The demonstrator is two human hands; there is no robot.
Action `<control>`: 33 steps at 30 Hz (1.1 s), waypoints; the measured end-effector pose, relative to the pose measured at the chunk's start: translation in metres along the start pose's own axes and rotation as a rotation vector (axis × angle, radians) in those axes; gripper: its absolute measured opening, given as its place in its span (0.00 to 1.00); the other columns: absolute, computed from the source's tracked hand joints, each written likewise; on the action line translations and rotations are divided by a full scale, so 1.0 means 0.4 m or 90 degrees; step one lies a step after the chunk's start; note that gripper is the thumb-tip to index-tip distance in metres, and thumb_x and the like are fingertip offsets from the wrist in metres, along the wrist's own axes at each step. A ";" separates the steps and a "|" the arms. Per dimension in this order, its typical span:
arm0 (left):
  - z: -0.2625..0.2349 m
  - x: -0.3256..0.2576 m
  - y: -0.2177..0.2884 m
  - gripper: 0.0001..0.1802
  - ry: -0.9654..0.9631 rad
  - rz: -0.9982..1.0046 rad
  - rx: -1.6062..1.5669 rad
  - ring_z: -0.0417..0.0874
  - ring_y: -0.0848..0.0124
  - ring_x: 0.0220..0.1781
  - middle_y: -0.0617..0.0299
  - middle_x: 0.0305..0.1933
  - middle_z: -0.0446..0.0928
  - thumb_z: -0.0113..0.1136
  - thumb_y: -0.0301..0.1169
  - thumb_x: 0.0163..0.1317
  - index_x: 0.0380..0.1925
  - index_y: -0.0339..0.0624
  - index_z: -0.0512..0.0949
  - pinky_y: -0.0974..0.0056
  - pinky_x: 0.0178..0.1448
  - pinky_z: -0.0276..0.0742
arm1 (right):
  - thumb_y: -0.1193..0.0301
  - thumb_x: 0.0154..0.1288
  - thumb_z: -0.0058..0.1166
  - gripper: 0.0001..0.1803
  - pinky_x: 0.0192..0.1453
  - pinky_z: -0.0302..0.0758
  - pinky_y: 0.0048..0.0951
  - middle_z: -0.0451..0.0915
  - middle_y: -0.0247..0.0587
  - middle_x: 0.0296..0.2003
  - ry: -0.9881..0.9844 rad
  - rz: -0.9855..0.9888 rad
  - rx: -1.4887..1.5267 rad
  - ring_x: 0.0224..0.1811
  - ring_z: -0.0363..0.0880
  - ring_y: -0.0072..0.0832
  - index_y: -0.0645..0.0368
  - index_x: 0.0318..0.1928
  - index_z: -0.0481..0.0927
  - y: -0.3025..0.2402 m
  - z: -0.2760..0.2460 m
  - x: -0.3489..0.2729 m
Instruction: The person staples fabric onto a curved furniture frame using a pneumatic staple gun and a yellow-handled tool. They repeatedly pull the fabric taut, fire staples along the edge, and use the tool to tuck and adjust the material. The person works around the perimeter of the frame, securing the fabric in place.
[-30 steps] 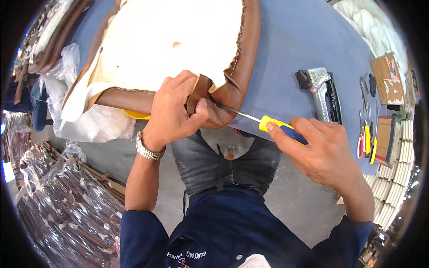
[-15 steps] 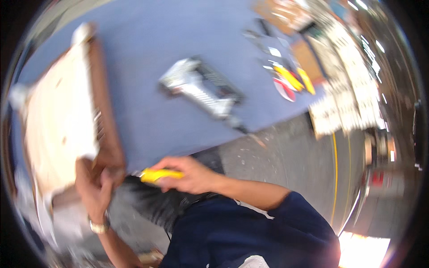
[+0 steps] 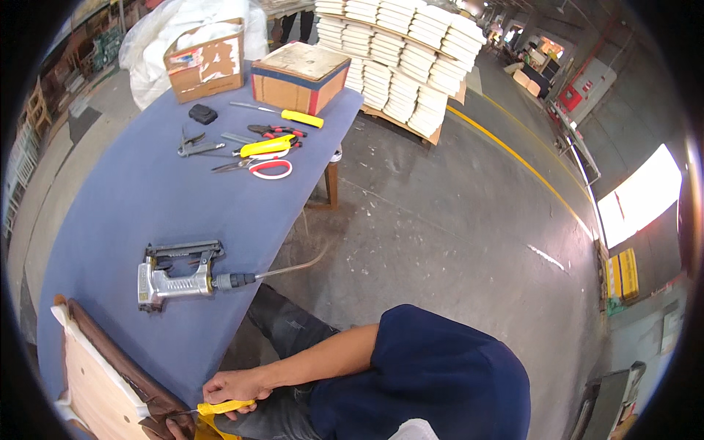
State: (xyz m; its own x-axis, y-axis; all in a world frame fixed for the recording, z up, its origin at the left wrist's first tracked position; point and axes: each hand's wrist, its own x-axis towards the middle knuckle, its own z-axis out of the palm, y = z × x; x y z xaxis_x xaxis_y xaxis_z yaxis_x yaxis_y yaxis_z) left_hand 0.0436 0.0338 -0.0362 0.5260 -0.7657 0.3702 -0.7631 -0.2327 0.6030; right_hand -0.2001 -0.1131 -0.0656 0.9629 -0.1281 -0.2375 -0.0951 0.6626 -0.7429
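Observation:
At the lower left an upholstered seat panel (image 3: 101,381) leans on the blue table, its pale wooden underside showing, with brown leather-like cover (image 3: 121,352) and white padding around the edges. My right hand (image 3: 236,389) is closed around a yellow-handled screwdriver (image 3: 224,407); its thin shaft points left to the panel's near corner. At that corner my left hand (image 3: 177,430) presses the brown cover with its fingers, mostly cut off by the lower edge. Beyond the panel a silver staple gun (image 3: 176,282) lies on the table, hose attached.
Scissors (image 3: 270,169), a yellow utility knife (image 3: 265,147), red-black pliers (image 3: 275,130) and another yellow-handled screwdriver (image 3: 301,118) lie farther along the table (image 3: 147,198). Two cardboard boxes (image 3: 297,84) stand at its far end. Stacked white pads (image 3: 396,66) are behind. The air hose (image 3: 301,265) hangs over the edge.
The view has swung, so the panel and both hands now appear lower, and the tools and boxes farther left. The right hand still holds the screwdriver, now with its shaft at the panel's corner.

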 end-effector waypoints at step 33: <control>0.036 -0.477 -0.197 0.28 0.372 -0.690 -0.122 0.85 0.71 0.36 0.54 0.37 0.87 0.68 0.44 0.68 0.54 0.28 0.82 0.61 0.46 0.83 | 0.68 0.75 0.56 0.24 0.73 0.69 0.42 0.78 0.57 0.63 0.515 -0.245 -1.254 0.67 0.76 0.49 0.67 0.66 0.76 -0.586 -0.661 -0.281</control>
State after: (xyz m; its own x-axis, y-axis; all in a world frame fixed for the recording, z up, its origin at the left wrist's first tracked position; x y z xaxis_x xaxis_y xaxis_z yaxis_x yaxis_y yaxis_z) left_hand -0.0019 0.1898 -0.1645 0.9755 0.1576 -0.1533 0.2091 -0.4485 0.8690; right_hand -0.3527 -0.4494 -0.0303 0.7557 -0.5855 0.2934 -0.5531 -0.8105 -0.1929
